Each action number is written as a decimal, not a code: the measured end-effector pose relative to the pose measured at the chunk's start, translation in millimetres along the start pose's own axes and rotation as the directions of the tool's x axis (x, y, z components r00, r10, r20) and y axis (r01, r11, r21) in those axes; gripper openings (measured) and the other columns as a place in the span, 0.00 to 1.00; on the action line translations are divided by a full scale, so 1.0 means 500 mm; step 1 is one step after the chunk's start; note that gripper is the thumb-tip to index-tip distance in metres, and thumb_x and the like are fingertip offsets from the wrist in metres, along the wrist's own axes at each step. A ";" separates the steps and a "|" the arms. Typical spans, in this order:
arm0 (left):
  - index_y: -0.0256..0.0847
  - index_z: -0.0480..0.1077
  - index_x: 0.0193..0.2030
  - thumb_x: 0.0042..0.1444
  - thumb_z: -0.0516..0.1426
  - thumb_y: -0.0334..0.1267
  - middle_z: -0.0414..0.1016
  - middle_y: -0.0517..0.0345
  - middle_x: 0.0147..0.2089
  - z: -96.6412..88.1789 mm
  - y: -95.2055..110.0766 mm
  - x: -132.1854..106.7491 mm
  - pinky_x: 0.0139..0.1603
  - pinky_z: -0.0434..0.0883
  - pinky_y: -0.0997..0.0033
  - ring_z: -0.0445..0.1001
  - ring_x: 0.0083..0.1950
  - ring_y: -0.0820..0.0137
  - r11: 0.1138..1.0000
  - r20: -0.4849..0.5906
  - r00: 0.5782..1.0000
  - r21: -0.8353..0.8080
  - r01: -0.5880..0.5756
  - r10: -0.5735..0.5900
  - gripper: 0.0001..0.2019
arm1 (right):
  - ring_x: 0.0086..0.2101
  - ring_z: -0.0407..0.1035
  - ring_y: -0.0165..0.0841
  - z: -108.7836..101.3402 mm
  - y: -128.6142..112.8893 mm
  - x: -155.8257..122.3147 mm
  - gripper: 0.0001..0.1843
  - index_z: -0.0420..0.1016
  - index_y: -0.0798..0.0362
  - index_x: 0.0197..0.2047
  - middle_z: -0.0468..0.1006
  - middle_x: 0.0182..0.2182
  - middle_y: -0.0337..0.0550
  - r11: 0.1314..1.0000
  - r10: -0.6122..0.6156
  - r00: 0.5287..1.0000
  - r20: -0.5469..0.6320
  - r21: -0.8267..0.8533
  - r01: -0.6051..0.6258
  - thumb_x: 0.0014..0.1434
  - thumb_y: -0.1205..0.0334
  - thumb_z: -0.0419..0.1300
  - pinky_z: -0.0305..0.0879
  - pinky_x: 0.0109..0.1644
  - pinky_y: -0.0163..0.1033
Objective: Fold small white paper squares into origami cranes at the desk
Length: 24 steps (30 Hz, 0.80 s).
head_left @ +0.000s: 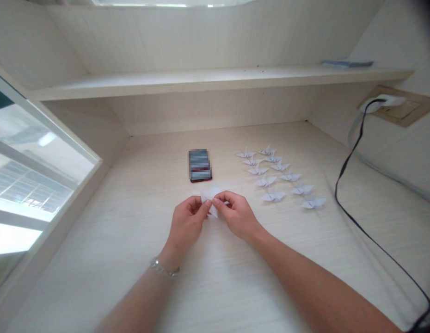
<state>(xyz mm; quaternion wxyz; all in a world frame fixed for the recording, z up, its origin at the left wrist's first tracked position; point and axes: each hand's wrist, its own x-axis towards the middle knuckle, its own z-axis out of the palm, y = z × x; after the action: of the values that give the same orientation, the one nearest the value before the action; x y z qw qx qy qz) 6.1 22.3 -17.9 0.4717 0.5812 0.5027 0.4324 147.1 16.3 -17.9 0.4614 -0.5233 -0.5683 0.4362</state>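
Note:
Both of my hands meet over the middle of the pale wooden desk (132, 240). My left hand (187, 222), with a bracelet on its wrist, pinches one side of a small piece of white folded paper (212, 200). My right hand (236, 213) pinches the other side of the same paper. The paper is partly hidden by my fingers. Just beyond my hands lies a phone (200, 165) flat on the desk. To the right of it, several finished white paper cranes (280, 178) stand in two rows.
A black cable (353, 217) runs from a wall socket (388, 104) on the right across the desk to the lower right corner. A shelf (215, 81) spans the back wall with a flat item (347, 63) at its right end. A window (31, 171) is at the left.

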 end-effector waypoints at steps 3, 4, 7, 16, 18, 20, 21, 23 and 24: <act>0.35 0.71 0.29 0.50 0.58 0.44 0.72 0.58 0.25 -0.001 0.006 0.002 0.27 0.65 0.75 0.69 0.26 0.73 0.998 0.021 0.999 -0.031 0.045 -0.045 0.12 | 0.26 0.62 0.28 -0.002 0.004 0.001 0.10 0.70 0.56 0.29 0.70 0.25 0.38 1.000 0.003 1.000 0.017 -0.006 -0.003 0.55 0.58 0.54 0.59 0.29 0.32; 0.35 0.71 0.29 0.49 0.58 0.44 0.72 0.58 0.25 -0.002 0.008 0.002 0.27 0.65 0.75 0.69 0.26 0.73 0.998 0.026 0.998 -0.041 0.054 -0.053 0.12 | 0.26 0.62 0.28 -0.003 0.004 0.001 0.10 0.69 0.55 0.29 0.69 0.24 0.38 1.000 0.000 1.000 0.026 -0.012 0.000 0.56 0.58 0.54 0.58 0.29 0.32; 0.36 0.71 0.28 0.48 0.59 0.44 0.71 0.59 0.24 -0.003 0.010 0.003 0.26 0.64 0.76 0.69 0.25 0.73 0.997 0.012 0.998 -0.056 0.057 -0.057 0.11 | 0.25 0.60 0.27 -0.003 0.003 -0.001 0.11 0.68 0.55 0.28 0.68 0.23 0.37 0.999 -0.017 0.998 0.056 -0.034 0.019 0.57 0.58 0.53 0.57 0.29 0.32; 0.36 0.69 0.27 0.45 0.62 0.39 0.70 0.61 0.26 -0.005 -0.003 0.005 0.31 0.64 0.76 0.67 0.28 0.76 0.928 -0.031 0.995 -0.364 0.076 -0.094 0.08 | 0.22 0.56 0.26 0.000 0.007 -0.006 0.13 0.65 0.54 0.23 0.64 0.19 0.34 0.971 -0.070 0.987 0.147 -0.218 0.102 0.55 0.57 0.55 0.52 0.25 0.32; 0.36 0.69 0.29 0.44 0.63 0.36 0.71 0.60 0.29 -0.005 -0.002 0.005 0.33 0.65 0.75 0.68 0.30 0.75 0.907 -0.010 0.997 -0.415 0.067 -0.078 0.08 | 0.22 0.57 0.26 0.000 0.008 -0.008 0.12 0.66 0.54 0.24 0.65 0.20 0.35 0.962 -0.090 0.986 0.141 -0.244 0.123 0.56 0.58 0.54 0.52 0.26 0.32; 0.36 0.69 0.32 0.42 0.64 0.34 0.72 0.60 0.29 -0.005 -0.001 0.005 0.34 0.66 0.76 0.69 0.30 0.76 0.885 -0.029 0.997 -0.463 0.054 -0.076 0.11 | 0.24 0.60 0.27 0.001 0.008 -0.010 0.11 0.68 0.54 0.26 0.69 0.22 0.36 0.963 -0.103 0.987 0.126 -0.234 0.130 0.56 0.58 0.55 0.55 0.27 0.32; 0.36 0.69 0.34 0.41 0.64 0.34 0.72 0.61 0.29 -0.006 -0.001 0.005 0.34 0.66 0.76 0.69 0.30 0.77 0.873 -0.050 0.995 -0.486 0.052 -0.087 0.13 | 0.25 0.62 0.27 0.002 0.008 -0.010 0.10 0.70 0.54 0.28 0.70 0.23 0.37 0.967 -0.109 0.988 0.110 -0.219 0.131 0.56 0.58 0.55 0.57 0.29 0.32; 0.37 0.68 0.37 0.39 0.65 0.34 0.72 0.62 0.28 -0.007 -0.001 0.006 0.34 0.66 0.76 0.70 0.29 0.77 0.849 -0.090 0.988 -0.526 0.057 -0.122 0.17 | 0.27 0.64 0.28 0.003 0.005 -0.012 0.08 0.71 0.54 0.32 0.73 0.27 0.39 0.976 -0.115 0.991 0.067 -0.176 0.125 0.56 0.58 0.55 0.60 0.31 0.32; 0.38 0.67 0.38 0.39 0.66 0.34 0.72 0.62 0.27 -0.008 0.000 0.006 0.34 0.67 0.75 0.71 0.29 0.77 0.839 -0.097 0.986 -0.540 0.064 -0.137 0.18 | 0.27 0.65 0.28 0.004 0.004 -0.012 0.08 0.72 0.54 0.33 0.73 0.28 0.40 0.981 -0.118 0.992 0.041 -0.153 0.123 0.56 0.58 0.55 0.61 0.31 0.33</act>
<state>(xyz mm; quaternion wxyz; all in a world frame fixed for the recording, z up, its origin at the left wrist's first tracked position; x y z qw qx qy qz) 2.6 25.5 -17.2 0.6029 0.3698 0.4220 0.5672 145.6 10.4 -20.7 0.4358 -0.5153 -0.6384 0.3702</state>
